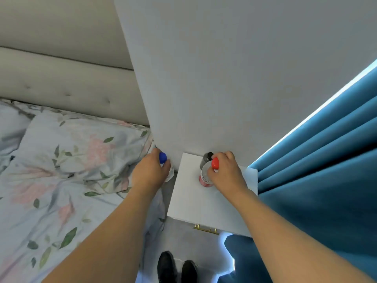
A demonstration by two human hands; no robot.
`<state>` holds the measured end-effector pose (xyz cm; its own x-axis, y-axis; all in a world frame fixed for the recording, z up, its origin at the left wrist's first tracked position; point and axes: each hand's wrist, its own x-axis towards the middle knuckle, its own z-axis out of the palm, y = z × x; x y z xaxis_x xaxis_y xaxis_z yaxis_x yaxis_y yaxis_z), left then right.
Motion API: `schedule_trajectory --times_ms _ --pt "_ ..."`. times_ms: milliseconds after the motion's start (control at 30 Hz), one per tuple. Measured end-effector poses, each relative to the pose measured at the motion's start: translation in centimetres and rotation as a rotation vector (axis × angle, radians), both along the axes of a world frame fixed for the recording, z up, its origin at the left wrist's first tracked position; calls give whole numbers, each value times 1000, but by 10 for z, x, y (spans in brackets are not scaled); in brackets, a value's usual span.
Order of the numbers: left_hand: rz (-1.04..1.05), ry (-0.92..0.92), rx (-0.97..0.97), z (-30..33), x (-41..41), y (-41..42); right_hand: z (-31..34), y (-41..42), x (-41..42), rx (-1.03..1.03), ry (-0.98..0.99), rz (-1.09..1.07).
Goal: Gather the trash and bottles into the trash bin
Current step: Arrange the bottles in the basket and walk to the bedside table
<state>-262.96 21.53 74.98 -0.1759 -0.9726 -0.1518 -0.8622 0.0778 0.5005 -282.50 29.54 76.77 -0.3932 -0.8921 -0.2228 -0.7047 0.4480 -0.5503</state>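
Observation:
My left hand [150, 170] is closed around a clear bottle with a blue cap [162, 157], held in the gap between the bed and the white nightstand [206, 207]. My right hand [226, 172] grips a bottle with a red cap [215, 163] over the back of the nightstand top. Just below that hand stands a can with a pink label [205, 176], and behind it a dark bottle [207, 158] against the wall. No trash bin is in view.
The bed with a floral cover [61, 176] and padded headboard [61, 82] fills the left. A blue curtain [326, 170] hangs right of the nightstand. A brass drawer handle [205, 228] shows below its top. My dark shoes [177, 266] stand on the grey floor.

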Motion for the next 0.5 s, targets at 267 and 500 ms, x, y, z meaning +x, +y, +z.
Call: schedule_trajectory --times_ms 267,500 --pt "271 -39 -78 24 108 10 37 -48 109 -51 -10 326" --pt "556 -46 -121 39 178 35 46 -77 193 -68 -15 654"
